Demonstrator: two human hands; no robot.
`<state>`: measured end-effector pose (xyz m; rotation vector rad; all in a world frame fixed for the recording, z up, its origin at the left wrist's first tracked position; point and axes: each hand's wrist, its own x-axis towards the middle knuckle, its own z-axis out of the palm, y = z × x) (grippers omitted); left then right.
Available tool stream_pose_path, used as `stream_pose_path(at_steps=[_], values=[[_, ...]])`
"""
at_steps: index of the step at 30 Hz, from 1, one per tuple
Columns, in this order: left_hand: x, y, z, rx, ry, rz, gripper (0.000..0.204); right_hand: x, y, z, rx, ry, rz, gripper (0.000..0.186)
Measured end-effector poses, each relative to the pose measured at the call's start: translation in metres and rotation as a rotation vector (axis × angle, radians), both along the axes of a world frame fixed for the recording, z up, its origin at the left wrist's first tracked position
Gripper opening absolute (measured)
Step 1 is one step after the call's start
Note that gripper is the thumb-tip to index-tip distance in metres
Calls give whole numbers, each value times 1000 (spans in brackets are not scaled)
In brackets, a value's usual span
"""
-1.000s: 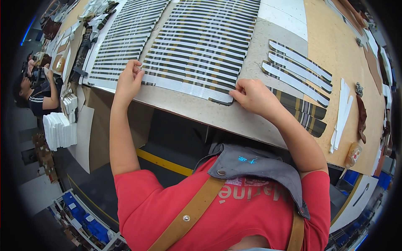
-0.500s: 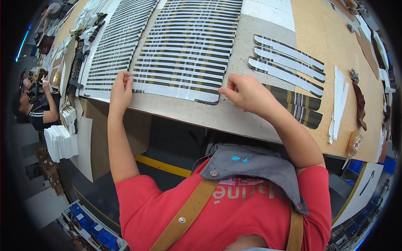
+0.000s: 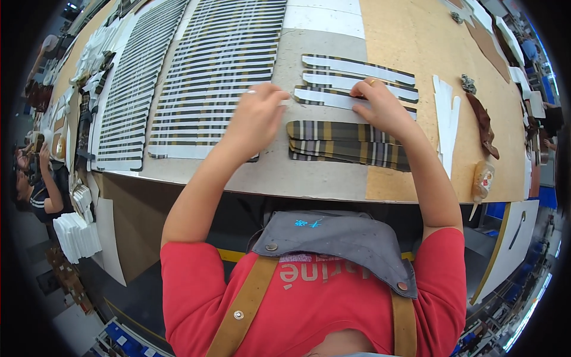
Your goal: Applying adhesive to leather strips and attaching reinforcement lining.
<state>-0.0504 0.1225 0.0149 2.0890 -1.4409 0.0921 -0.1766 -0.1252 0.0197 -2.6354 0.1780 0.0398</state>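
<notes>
Three narrow plaid strips with white faces lie right of centre, the nearest white-faced strip (image 3: pixel 327 98) among them. My right hand (image 3: pixel 383 110) is over this strip, its thumb and forefinger apart on either side of it. Just left of the strip's end is my left hand (image 3: pixel 254 119), slightly blurred, with its fingers curled together; whatever is between the fingertips is too small to make out. Nearer me, a few overlapping plaid strips (image 3: pixel 333 143) lie pattern side up, their right end partly behind my right forearm.
Long rows of overlapping white-and-plaid strips (image 3: pixel 202 113) cover the table's left. To the right lie white strips (image 3: pixel 446 119), a brown scrap (image 3: pixel 480 125) and a plastic bottle (image 3: pixel 482 181). White stacks (image 3: pixel 77 235) stand beyond the left edge; a person (image 3: pixel 47 184) is there.
Both hands have left the near edges of the laid-out rows and moved right. The right hand is now over the white-faced strips, the left beside their ends. The view has shifted right.
</notes>
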Motion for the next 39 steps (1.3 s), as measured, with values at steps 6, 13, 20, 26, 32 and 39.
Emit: stream_pose_path(at_steps=[6,13,20,26,32,39], values=[[-8,-77,-22,118,-35,-202,25,21,-13,1,202,213,49,22],[1,-75,-8,238,-33,-125,17,-14,-33,2,197,-54,28,15],[11,-69,-4,150,485,28,12,-56,-98,-5,499,-10,-345,18],[14,-84,-4,259,462,166,17,-53,-113,-13,397,-8,-496,16],[19,-84,-8,271,347,173,16,-52,-116,-13,344,37,-475,15],[25,-85,-12,295,445,165,18,-55,-119,-14,355,47,-449,13]])
